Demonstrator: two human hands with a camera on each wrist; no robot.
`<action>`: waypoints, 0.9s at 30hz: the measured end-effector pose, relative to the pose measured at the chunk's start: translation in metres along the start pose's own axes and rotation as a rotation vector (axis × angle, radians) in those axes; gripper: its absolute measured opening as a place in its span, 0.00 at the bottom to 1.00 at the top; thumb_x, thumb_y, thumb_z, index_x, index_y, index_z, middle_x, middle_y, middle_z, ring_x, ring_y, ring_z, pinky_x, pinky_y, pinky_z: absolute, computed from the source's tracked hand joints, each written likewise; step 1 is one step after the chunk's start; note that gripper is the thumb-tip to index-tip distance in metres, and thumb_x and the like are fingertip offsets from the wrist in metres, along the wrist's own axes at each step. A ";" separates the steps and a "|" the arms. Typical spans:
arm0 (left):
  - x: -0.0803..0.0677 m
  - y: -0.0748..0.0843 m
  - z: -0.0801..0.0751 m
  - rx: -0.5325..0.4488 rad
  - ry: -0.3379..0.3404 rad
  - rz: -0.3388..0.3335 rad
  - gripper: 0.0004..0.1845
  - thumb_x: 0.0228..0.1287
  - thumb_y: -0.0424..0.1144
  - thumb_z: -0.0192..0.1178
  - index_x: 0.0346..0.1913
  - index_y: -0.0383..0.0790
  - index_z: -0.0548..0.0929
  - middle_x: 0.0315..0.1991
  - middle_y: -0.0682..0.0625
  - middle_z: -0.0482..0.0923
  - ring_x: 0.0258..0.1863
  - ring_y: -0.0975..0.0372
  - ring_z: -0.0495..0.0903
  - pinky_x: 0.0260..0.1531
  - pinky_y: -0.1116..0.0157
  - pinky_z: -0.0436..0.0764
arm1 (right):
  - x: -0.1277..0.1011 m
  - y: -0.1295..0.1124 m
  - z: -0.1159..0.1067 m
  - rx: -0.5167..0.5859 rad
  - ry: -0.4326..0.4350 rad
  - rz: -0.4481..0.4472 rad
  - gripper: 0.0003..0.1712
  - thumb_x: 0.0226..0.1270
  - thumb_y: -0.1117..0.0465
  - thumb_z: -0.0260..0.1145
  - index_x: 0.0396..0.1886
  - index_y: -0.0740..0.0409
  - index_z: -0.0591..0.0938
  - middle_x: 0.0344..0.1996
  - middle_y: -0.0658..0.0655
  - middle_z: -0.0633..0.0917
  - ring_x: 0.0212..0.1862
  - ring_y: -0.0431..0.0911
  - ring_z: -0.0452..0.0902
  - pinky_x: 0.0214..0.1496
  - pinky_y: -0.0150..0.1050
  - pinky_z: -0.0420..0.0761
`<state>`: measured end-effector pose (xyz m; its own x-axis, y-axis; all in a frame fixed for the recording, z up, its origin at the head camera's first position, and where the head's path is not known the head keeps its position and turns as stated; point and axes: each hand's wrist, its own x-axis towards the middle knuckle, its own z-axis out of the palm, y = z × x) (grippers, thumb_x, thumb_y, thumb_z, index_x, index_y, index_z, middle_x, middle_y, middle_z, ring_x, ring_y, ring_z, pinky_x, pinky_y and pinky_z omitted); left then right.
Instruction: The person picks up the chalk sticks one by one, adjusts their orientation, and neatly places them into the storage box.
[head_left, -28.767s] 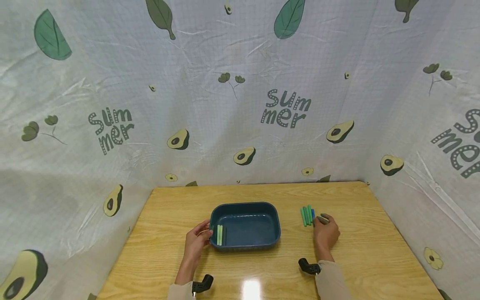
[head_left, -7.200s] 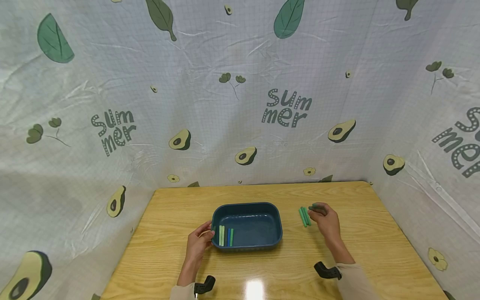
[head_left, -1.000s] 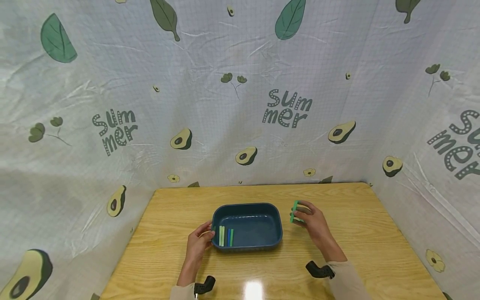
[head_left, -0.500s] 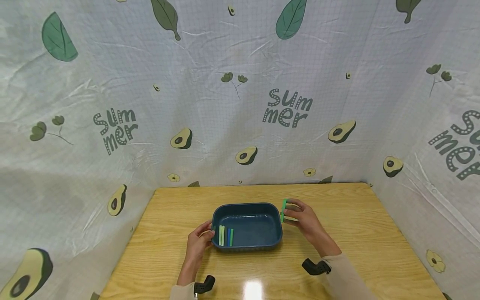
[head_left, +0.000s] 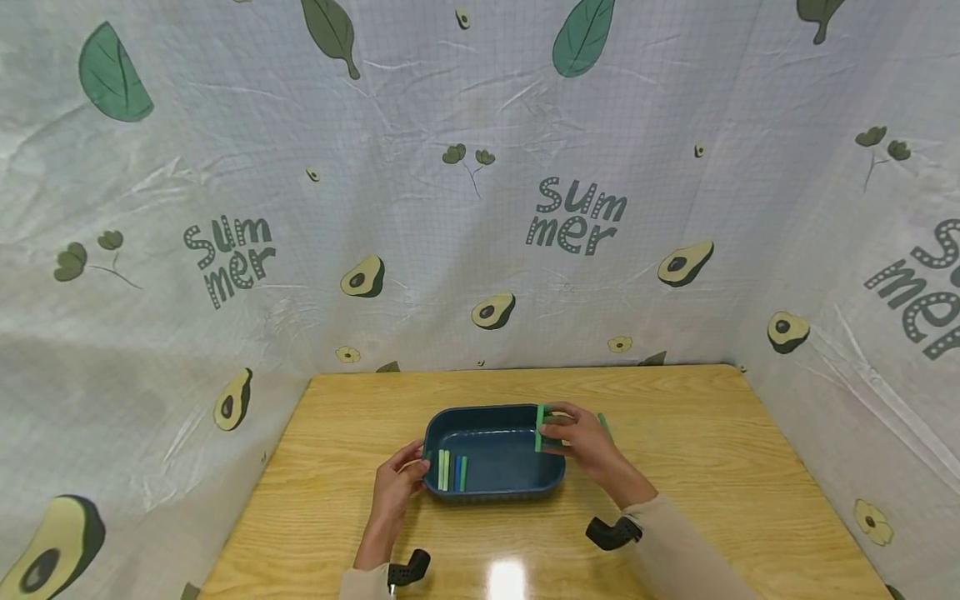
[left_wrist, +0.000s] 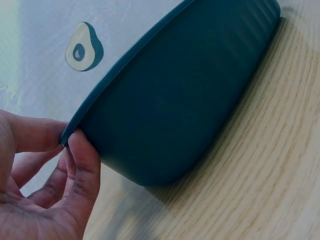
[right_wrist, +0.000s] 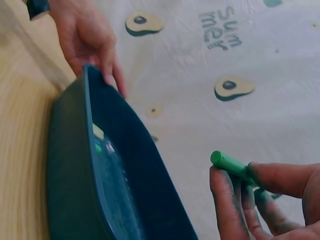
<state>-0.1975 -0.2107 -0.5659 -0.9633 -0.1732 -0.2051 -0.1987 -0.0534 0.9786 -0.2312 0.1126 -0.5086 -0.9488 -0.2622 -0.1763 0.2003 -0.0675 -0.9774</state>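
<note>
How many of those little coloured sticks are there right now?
6 visible: four sticks lie side by side at the left end of the blue tray, one green stick is in the right hand, one stick on the table behind it. The hand may hide more.

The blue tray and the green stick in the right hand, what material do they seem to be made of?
The blue tray looks like moulded plastic with a matte, slightly ribbed wall, seen best in the left wrist view. The green stick looks like chalk or pastel: a dull, powdery surface, and the fingers of the right hand carry greenish smudges. I cannot be sure which.
</note>
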 end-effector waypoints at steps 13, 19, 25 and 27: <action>0.000 -0.003 0.001 0.033 0.032 0.016 0.23 0.63 0.28 0.60 0.62 0.34 0.77 0.51 0.41 0.74 0.37 0.63 0.77 0.32 0.67 0.80 | 0.013 0.008 0.029 0.013 -0.035 0.091 0.31 0.67 0.69 0.62 0.68 0.70 0.65 0.51 0.68 0.76 0.42 0.48 0.82 0.49 0.47 0.85; 0.001 -0.002 0.000 0.039 0.027 0.012 0.23 0.63 0.28 0.60 0.63 0.34 0.77 0.52 0.40 0.74 0.38 0.62 0.77 0.33 0.67 0.80 | 0.020 0.015 0.042 -0.016 -0.063 0.132 0.30 0.66 0.70 0.62 0.67 0.69 0.66 0.46 0.66 0.78 0.38 0.48 0.83 0.46 0.48 0.85; 0.000 -0.003 -0.001 0.033 0.027 0.011 0.23 0.64 0.27 0.59 0.63 0.34 0.77 0.53 0.39 0.74 0.38 0.62 0.77 0.32 0.67 0.80 | 0.026 0.024 0.053 -0.043 -0.102 0.157 0.29 0.64 0.70 0.63 0.65 0.69 0.68 0.40 0.62 0.81 0.38 0.49 0.84 0.49 0.52 0.84; 0.000 -0.003 0.000 0.034 0.026 0.010 0.23 0.64 0.28 0.59 0.63 0.34 0.77 0.53 0.39 0.74 0.38 0.62 0.77 0.33 0.67 0.80 | 0.027 0.026 0.057 -0.056 -0.106 0.162 0.30 0.64 0.70 0.63 0.65 0.70 0.68 0.41 0.63 0.82 0.39 0.49 0.84 0.49 0.52 0.84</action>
<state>-0.1966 -0.2110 -0.5691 -0.9603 -0.1990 -0.1955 -0.1959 -0.0178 0.9805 -0.2379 0.0493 -0.5322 -0.8735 -0.3656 -0.3213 0.3316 0.0364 -0.9427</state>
